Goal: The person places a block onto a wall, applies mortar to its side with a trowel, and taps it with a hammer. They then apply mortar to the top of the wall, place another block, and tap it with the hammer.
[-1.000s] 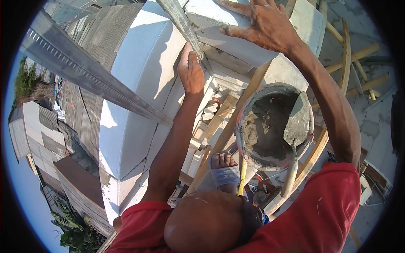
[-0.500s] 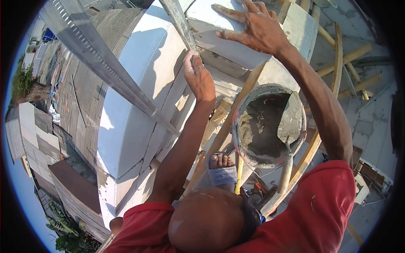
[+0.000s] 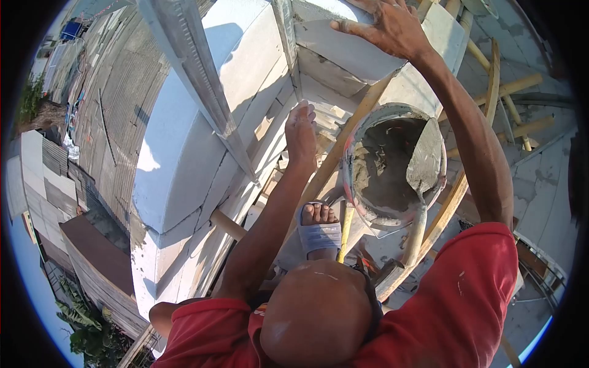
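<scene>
My right hand lies over the upper face of a white wall block, thumb spread away from the fingers. The frame's top edge cuts off some fingertips. My left hand is just below the lower end of a narrow metal profile in the wall corner. Its fingers are loosely bent and foreshortened, with nothing visible in them. Near my right forearm stands a round bucket of wet grey mortar. A mortar-coated trowel rests across its right side, handle toward me.
A wide metal straightedge slants across the pale block wall at left. Wooden poles form scaffolding at right. My sandalled foot is beside the bucket. Beyond the wall, corrugated roofs lie lower down.
My left hand has come away from the lower end of the narrow profile and sits a little lower. My right hand has shifted slightly up and right in view. The camera view has shifted.
</scene>
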Action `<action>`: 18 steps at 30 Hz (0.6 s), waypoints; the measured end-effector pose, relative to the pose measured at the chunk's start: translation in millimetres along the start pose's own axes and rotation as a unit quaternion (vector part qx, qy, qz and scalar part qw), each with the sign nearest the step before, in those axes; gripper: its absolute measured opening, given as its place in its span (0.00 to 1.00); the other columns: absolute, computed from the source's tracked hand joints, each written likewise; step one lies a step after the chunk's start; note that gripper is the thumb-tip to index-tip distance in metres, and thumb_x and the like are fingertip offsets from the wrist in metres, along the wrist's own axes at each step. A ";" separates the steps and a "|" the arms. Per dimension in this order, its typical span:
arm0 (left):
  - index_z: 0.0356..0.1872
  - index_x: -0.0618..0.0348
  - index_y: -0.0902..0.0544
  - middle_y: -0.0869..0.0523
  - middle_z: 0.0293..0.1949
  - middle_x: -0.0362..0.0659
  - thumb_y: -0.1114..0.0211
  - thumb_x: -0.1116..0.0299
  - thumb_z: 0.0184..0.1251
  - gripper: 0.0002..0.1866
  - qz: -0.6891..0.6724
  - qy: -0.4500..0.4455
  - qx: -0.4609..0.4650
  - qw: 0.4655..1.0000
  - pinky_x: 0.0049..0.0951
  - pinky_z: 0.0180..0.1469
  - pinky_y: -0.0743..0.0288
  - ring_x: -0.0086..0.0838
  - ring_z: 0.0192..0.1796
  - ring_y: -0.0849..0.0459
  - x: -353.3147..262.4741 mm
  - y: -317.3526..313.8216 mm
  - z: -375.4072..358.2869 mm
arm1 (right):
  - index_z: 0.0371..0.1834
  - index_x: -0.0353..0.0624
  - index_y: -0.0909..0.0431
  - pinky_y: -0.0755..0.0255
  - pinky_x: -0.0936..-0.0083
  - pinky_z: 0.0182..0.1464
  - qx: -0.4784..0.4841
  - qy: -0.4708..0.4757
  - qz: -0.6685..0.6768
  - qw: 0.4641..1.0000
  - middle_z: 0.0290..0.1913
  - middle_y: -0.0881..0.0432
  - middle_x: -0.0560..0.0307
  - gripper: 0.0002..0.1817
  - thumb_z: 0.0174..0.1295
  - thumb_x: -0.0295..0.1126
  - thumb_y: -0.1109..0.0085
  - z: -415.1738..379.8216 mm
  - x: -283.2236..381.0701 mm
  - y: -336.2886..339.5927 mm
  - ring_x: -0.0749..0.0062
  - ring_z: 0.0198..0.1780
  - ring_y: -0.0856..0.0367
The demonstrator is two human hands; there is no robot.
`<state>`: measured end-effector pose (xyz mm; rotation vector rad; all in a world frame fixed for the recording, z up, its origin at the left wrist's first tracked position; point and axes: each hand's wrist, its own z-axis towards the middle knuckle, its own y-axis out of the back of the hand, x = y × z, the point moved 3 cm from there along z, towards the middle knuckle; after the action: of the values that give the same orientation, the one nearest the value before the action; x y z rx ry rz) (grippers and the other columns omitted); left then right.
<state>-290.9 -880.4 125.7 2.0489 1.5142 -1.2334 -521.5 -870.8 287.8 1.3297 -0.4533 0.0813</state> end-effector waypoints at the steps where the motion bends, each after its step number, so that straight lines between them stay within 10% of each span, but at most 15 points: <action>1: 0.73 0.68 0.33 0.25 0.68 0.54 0.48 0.54 0.81 0.31 -0.006 0.014 0.007 1.000 0.37 0.77 0.38 0.39 0.71 0.27 5.9 4.9 -2.0 | 0.52 0.35 0.18 0.22 0.65 0.49 0.003 0.001 0.001 1.000 0.46 0.18 0.46 0.23 0.64 0.43 0.33 0.6 1.5 -1.7 0.57 0.46 0.17; 18: 0.73 0.54 0.33 0.27 0.71 0.45 0.40 0.47 0.77 0.32 -0.094 -0.018 0.051 0.994 0.36 0.73 0.36 0.34 0.70 0.27 -9.8 -26.6 42.3 | 0.49 0.32 0.17 0.22 0.68 0.46 0.048 0.018 -0.020 0.998 0.44 0.15 0.47 0.18 0.67 0.38 0.34 3.1 21.5 -3.7 0.59 0.43 0.15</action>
<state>-334.4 -904.7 115.0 1.9713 1.6919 -1.4355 -501.6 -879.0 292.7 1.4291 -0.3962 0.0949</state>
